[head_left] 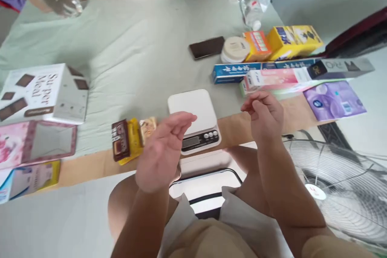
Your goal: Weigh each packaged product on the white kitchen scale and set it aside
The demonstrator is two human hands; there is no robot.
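Observation:
A white kitchen scale (pixel 193 107) with a black display and button panel sits near the table's front edge. My left hand (pixel 163 149) hovers over the scale's left part, holding nothing, with its fingers stretched to the right. Partly behind that hand lie small snack packets (pixel 122 139) in brown, yellow and cream. To the right of the scale, my right hand (pixel 267 115) is raised with loosely bent fingers and nothing visible in it. Just beyond it lies a pink and white box (pixel 272 78).
At left are a Super Meal box (pixel 39 92) and an open pink box (pixel 54 139). A black phone (pixel 207 48), a round tub (pixel 236 49), a blue box (pixel 236 70) and yellow box (pixel 294 40) stand back right. A purple pack (pixel 335 100) and fan (pixel 341 189) are right.

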